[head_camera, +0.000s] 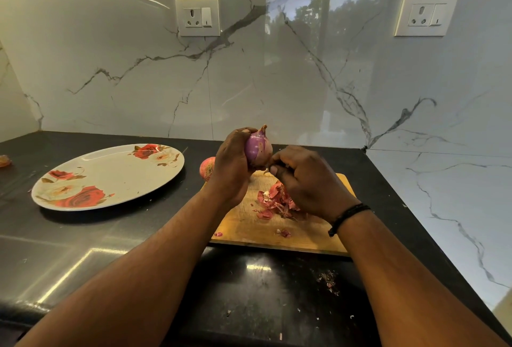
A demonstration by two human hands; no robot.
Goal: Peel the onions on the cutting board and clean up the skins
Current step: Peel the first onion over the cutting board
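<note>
Onions are the business here, and the one being worked on, a purple onion (259, 147), is held up in the air above the far edge of the cutting board (277, 229), stem tip pointing up. Underneath everything runs a black counter (110, 249), glossy and speckled, backed by white marble-look wall tiles (138, 69) with grey veins. Toward the counter's left side sits a broad oval plate (110, 177) printed with red roses, smooth and shiny. Near the counter's right edge lies the wooden board, pale and scuffed, carrying a loose heap of onion skins (274, 201), thin, papery and reddish, with a few stray flakes nearer its front edge. A second onion (207, 168), orange-red in its dry skin, rests at the board's far left corner. The person's left hand (231, 169) has its fingers wrapped around the purple bulb, which looks smooth and mostly bare; the right hand (307, 180), a dark braided band at its wrist, has its fingertips bunched tight at the bulb's lower end, seemingly pinching a last shred of skin. To do this well, I'd say pull down along the grain towards the root while turning the bulb, letting scraps fall onto the heap.
</note>
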